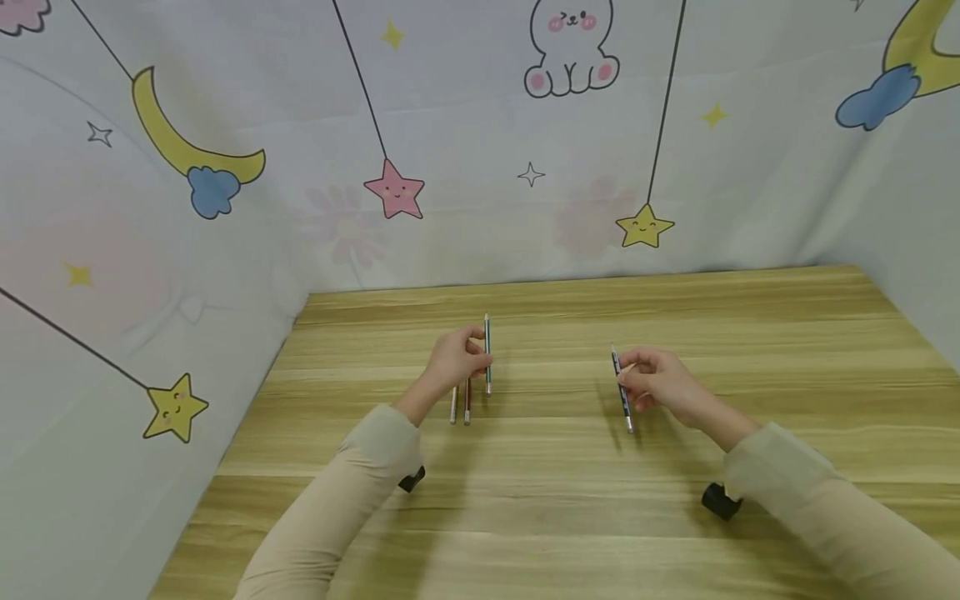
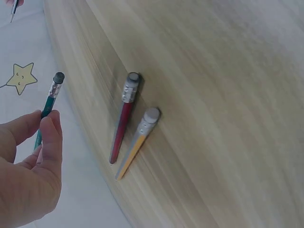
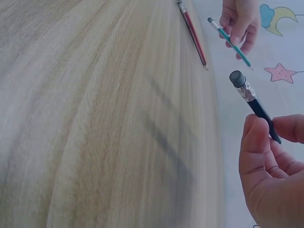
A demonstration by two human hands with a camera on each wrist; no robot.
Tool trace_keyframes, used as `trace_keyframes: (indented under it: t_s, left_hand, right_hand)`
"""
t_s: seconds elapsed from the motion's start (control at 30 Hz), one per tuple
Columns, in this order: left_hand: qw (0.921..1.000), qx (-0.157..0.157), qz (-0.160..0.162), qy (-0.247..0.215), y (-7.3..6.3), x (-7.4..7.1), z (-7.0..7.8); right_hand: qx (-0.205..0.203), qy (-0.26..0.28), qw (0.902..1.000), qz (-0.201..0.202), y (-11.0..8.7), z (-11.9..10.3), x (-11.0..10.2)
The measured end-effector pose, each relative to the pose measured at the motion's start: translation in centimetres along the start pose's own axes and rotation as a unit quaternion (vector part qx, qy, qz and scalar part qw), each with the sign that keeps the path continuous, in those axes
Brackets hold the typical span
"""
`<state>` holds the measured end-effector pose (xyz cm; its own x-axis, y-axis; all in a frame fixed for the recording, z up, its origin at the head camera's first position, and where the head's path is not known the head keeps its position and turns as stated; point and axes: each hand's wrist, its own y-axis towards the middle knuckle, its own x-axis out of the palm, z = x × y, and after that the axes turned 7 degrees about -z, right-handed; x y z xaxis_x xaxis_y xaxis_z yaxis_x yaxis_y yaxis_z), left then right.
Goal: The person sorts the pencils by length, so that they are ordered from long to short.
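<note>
My left hand [image 1: 456, 357] pinches a green pencil [image 1: 487, 354] between thumb and fingers, tip pointing away and eraser end toward me. In the left wrist view the green pencil [image 2: 49, 99] shows its dark eraser and silver band. Below that hand, a red pencil [image 2: 124, 114] and a yellow pencil [image 2: 135, 146] lie side by side on the table. Farther right, my right hand [image 1: 660, 382] pinches a dark blue pencil [image 1: 623, 392], held above the table. Its grey eraser shows on the dark pencil [image 3: 256, 105] in the right wrist view.
The wood-grain table [image 1: 525, 500] reaches back to a white cloth backdrop [image 1: 465, 125] printed with stars, moons and a bear. Cloth also hangs at the left and right sides. A black wrist device [image 1: 722, 501] sits under the right cuff.
</note>
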<state>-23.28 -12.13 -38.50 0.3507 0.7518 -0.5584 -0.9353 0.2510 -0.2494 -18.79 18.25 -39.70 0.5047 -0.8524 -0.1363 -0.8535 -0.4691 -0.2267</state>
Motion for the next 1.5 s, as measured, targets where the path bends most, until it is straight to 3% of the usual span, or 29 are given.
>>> trace_keyframes:
  t_s: [0.37, 0.73, 0.93, 1.17, 1.27, 1.5]
  left_hand:
    - [0.9989, -0.026, 0.007, 0.038, 0.3, 0.3, -1.7]
    - [0.9936, -0.006, 0.011, 0.112, 0.4, 1.2, -2.4]
    - [0.9873, 0.014, 0.015, 0.158, 0.4, 1.6, -2.7]
    - [0.9734, 0.035, 0.028, 0.225, 0.2, 2.0, -3.0]
    - [0.9687, 0.035, 0.035, 0.243, 0.2, 2.3, -3.0]
    - [0.9661, 0.02, 0.03, 0.255, 0.0, 2.6, -2.4]
  right_hand:
    - [-0.001, 0.004, 1.0, 0.001, -0.1, 0.3, -0.1]
    - [0.002, 0.004, 1.0, 0.004, 0.0, 0.5, -0.2]
    - [0.004, 0.002, 1.0, 0.005, -0.1, 0.5, -0.2]
    - [0.008, 0.001, 0.9999, 0.009, -0.1, 0.6, -0.1]
    - [0.009, 0.002, 0.9999, 0.008, -0.1, 0.6, -0.1]
    - [0.015, -0.001, 0.9998, 0.009, -0.1, 0.6, -0.1]
